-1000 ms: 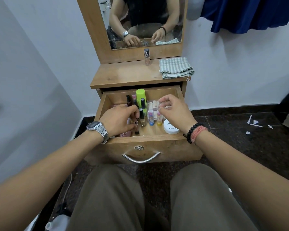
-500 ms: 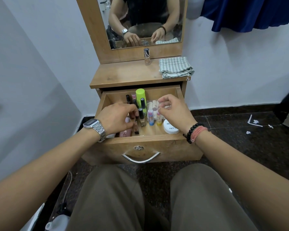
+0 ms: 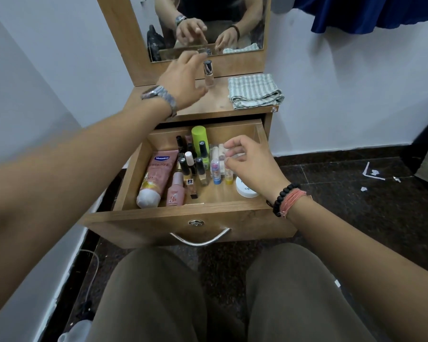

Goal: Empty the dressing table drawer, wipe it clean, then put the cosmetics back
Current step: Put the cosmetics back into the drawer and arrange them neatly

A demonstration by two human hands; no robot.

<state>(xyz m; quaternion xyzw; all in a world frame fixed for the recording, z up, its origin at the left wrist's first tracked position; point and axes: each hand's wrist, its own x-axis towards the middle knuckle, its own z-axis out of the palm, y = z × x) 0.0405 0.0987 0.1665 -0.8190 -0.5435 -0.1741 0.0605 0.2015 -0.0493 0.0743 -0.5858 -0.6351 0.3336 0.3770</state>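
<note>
The wooden drawer (image 3: pixel 188 218) stands pulled out and holds several cosmetics: a pink tube (image 3: pixel 156 176), a pink bottle (image 3: pixel 176 192), a green can (image 3: pixel 199 139), small nail polish bottles (image 3: pixel 202 169) and a white jar (image 3: pixel 245 190). My left hand (image 3: pixel 183 80) is raised over the table top, fingers spread, just left of a small clear bottle with a dark cap (image 3: pixel 208 72) and not touching it. My right hand (image 3: pixel 250 164) hovers over the drawer's right side with fingers curled, holding nothing that I can see.
A folded striped cloth (image 3: pixel 255 91) lies on the right of the table top (image 3: pixel 208 104) below the mirror (image 3: pixel 208 23). A blue cloth (image 3: pixel 371 13) hangs on the wall. Paper scraps (image 3: pixel 373 172) lie on the dark floor. My knees sit below the drawer.
My left hand has left the drawer and risen to the table top beside the small bottle. The pink tube and pink bottle show now. My right hand stayed over the drawer.
</note>
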